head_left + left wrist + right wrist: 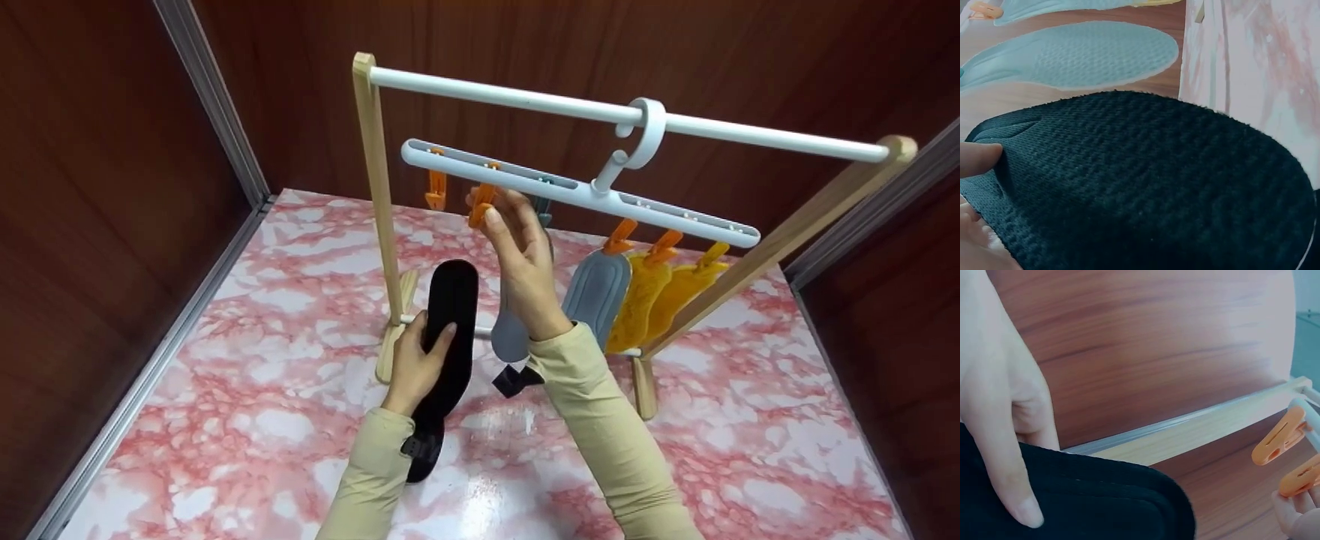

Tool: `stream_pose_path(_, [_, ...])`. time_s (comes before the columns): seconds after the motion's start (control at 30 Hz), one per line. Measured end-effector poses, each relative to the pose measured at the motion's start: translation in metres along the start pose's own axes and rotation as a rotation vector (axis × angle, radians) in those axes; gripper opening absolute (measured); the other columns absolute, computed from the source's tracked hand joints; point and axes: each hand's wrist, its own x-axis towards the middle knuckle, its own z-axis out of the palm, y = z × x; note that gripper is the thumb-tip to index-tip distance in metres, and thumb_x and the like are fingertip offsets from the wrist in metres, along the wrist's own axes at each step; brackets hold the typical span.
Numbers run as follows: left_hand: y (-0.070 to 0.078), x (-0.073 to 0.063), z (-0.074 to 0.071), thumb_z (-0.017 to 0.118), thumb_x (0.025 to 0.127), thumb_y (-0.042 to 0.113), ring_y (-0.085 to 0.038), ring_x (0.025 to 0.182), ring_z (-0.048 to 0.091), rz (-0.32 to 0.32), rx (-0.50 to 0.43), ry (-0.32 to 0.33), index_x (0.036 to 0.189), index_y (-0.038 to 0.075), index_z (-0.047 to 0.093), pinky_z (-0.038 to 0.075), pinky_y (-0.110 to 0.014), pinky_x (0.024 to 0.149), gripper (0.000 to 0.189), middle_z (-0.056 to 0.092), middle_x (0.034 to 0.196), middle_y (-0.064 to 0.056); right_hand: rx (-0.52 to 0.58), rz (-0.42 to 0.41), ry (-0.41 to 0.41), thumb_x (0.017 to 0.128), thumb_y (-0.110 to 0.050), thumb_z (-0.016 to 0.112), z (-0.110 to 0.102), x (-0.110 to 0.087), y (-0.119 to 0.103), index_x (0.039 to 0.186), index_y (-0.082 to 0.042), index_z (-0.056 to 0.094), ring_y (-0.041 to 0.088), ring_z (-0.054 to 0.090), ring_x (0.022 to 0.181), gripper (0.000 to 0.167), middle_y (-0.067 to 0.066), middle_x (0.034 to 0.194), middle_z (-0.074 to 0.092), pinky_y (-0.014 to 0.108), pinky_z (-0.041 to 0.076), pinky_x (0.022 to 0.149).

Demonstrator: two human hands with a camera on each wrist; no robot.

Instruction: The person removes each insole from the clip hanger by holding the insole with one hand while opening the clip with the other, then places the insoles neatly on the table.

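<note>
My left hand (416, 367) grips a black insole (454, 292), thumb across one face. The left wrist view shows the textured face of this insole (1145, 180). My right hand (529, 259) is raised to the hanger (517, 178) and pinches an orange clip (481, 206) between thumb and fingers. In the right wrist view this clip (1302, 477) sits at my fingertips. Left of it hangs another orange clip (436, 189), holding nothing. Just behind my right hand a grey insole (510, 337) hangs from a dark green clip (543, 204), partly hidden by the hand.
A second grey insole (596, 292) and yellow fuzzy pieces (652, 300) hang from clips on the hanger's right half. The hanger hooks over a white rod (510, 95) between wooden posts (377, 187). Brown panel walls surround the red-and-white marbled floor (277, 427).
</note>
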Motion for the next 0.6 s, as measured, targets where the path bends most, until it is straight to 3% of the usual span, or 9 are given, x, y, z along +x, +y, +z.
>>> stream_pose_path(0.13, [-0.004,-0.001,-0.003,0.062,0.093,0.018,-0.021,0.076,0.059,-0.017,0.002,-0.008,0.098,0.000,0.060,0.047,-0.035,0.075,0.019,0.064,0.083,-0.013,0.009,-0.004,-0.016,0.099,-0.005,0.045,-0.001,0.001,0.000,0.134,0.001,0.043,0.037,0.046,0.128,0.036,0.024,0.133,0.052,0.041,0.039,0.106])
stream_pose_path(0.43, [-0.016,-0.008,-0.008,0.062,0.092,0.017,-0.029,0.095,0.064,-0.151,0.096,-0.027,0.113,0.001,0.061,0.048,-0.044,0.085,0.027,0.069,0.101,-0.015,-0.029,0.014,-0.075,0.097,0.000,0.047,-0.002,0.000,0.001,0.136,0.004,0.039,0.025,0.053,0.124,0.041,0.019,0.131,0.055,0.042,0.040,0.107])
stream_pose_path(0.6, [-0.024,-0.010,-0.012,0.061,0.092,0.015,-0.036,0.102,0.062,-0.160,0.158,-0.043,0.117,-0.002,0.059,0.046,-0.049,0.090,0.031,0.068,0.107,-0.021,-0.054,0.033,-0.079,0.096,0.002,0.048,-0.002,-0.002,0.002,0.139,0.006,0.037,0.024,0.053,0.124,0.045,0.021,0.132,0.055,0.040,0.041,0.106])
